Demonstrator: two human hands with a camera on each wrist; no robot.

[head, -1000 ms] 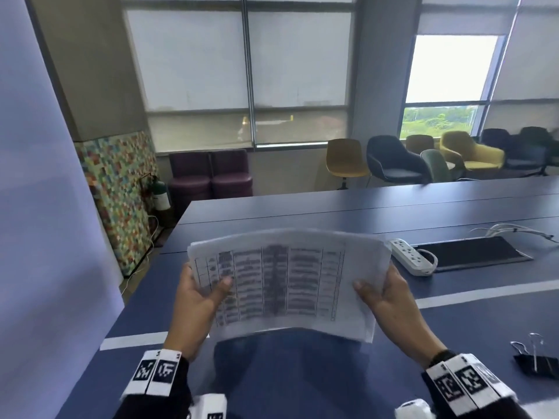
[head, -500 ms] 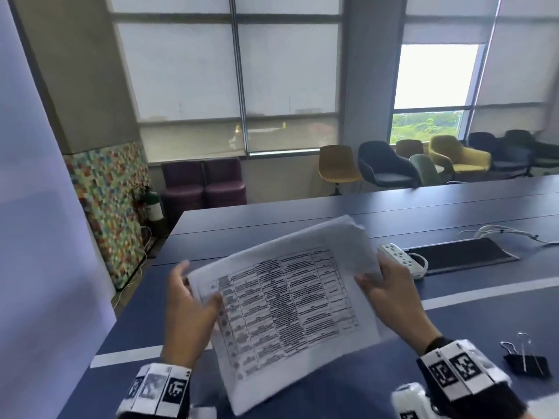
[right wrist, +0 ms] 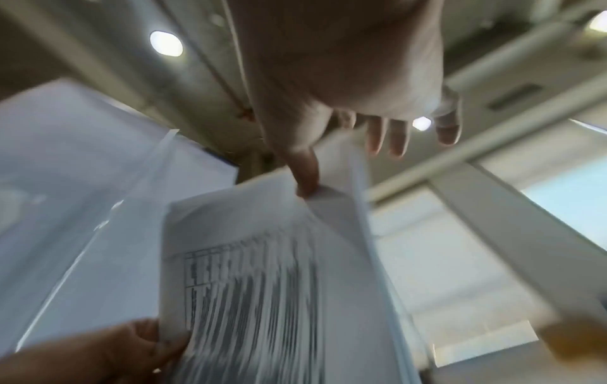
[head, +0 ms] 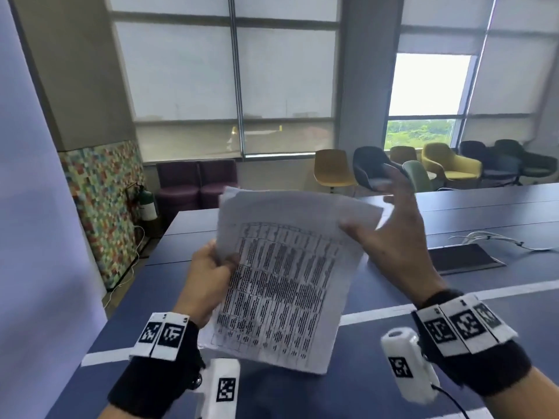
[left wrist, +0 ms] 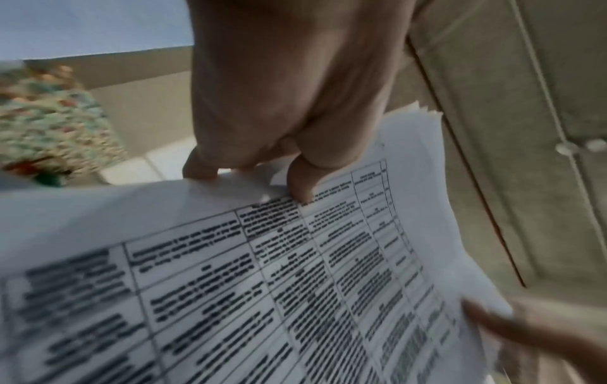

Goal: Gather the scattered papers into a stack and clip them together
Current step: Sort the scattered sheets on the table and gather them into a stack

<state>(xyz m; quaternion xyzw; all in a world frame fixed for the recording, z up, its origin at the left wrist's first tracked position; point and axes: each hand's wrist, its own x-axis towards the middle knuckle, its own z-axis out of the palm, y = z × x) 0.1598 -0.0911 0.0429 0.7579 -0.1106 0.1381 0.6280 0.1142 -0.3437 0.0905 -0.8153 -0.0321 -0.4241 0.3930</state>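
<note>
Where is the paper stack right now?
In the head view the stack is held upright above the blue table, at centre frame, left hand gripping its left edge, right hand at its top right corner.

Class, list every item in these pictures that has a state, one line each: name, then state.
Stack of papers: held upright off the table, unclipped, top edges uneven.
Left hand: grips the stack's left edge, thumb on the front.
Right hand: thumb on the stack's top right corner, other fingers spread.
Window blinds: lowered, one partly raised.
Chairs: unoccupied.
</note>
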